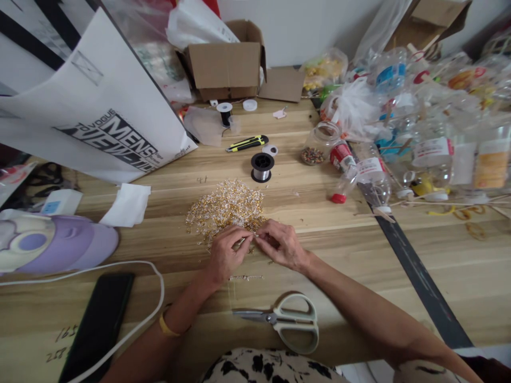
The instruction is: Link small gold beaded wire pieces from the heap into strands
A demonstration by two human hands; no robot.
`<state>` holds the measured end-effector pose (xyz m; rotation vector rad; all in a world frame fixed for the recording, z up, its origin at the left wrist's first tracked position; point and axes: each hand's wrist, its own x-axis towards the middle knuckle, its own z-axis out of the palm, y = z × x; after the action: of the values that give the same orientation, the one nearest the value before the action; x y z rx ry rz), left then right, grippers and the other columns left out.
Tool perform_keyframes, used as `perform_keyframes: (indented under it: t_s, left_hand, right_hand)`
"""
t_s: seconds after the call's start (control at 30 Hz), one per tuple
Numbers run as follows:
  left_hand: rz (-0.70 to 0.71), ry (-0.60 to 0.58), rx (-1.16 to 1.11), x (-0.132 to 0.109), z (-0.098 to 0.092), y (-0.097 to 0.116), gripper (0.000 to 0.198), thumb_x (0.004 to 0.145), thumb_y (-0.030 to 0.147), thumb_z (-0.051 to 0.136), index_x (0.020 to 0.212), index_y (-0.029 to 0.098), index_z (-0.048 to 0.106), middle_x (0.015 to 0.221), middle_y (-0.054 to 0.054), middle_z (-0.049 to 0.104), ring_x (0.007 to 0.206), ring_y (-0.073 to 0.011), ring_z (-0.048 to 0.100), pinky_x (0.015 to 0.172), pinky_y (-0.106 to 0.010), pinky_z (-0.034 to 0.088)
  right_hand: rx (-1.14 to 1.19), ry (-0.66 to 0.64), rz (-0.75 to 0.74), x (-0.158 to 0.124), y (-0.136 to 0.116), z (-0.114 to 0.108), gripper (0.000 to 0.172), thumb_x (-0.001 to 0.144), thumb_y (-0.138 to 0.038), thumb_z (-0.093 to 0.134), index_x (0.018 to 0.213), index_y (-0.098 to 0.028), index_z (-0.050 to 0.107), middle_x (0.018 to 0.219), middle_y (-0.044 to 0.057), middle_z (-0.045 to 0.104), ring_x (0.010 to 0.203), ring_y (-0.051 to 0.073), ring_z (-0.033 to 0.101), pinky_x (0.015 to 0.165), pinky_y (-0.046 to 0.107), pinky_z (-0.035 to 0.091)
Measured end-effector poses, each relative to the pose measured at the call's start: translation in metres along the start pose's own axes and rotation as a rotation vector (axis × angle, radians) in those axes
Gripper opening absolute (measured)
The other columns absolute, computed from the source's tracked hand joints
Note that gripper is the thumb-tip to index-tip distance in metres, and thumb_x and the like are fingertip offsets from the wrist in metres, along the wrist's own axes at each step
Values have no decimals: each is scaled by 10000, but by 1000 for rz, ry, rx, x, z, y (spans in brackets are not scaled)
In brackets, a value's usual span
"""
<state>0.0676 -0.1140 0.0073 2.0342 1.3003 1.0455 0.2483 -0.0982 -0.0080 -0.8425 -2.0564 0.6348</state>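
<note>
At the near edge of the loose gold-and-clear bead pile [225, 205] | left hand [230, 251] and right hand [282, 244] pinch a tiny pale piece [255, 234], perhaps a bead | cream-handled metal scissors [273, 317] nearer | pale wood tabletop [347, 239] spans right to flat black strip [411, 271]

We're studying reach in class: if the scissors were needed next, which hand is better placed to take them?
Probably the right hand: the scissors' handles lie on its side, blades pointing left. It and the left hand both pinch something tiny, though.
</note>
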Motion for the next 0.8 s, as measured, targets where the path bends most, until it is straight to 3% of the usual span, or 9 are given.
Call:
perform_keyframes:
  t_s: [0.3, 0.63, 0.8]
  left_hand:
    - [75, 19, -5, 0, 1, -1, 124, 844, 151, 565, 775, 169, 666, 742, -50, 672, 714, -154, 616, 683, -268, 495]
    - [94, 24, -21, 0, 0, 1, 111, 844, 134, 572, 773, 158, 652, 742, -51, 666, 712, -153, 615, 676, -268, 494]
    - [106, 27, -17, 0, 0, 1, 103, 843, 125, 575, 773, 159, 643, 747, -52, 668, 718, -151, 616, 673, -267, 493]
  right_hand:
    - [-87, 19, -45, 0, -1, -2, 139, 872, -202, 571, 1007, -174, 584, 976, 100, 620, 870, 185, 605, 717, 296, 519]
    - [-115, 58, -58, 0, -2, -2, 51, 815, -210, 592, 807, -185, 549, 929, 90, 615, 838, 190, 584, 694, 308, 508]
    - [-98, 79, -88, 0, -1, -2, 110, 809, -209, 618, 894, -175, 557, 910, 93, 626, 860, 203, 582, 710, 323, 509]
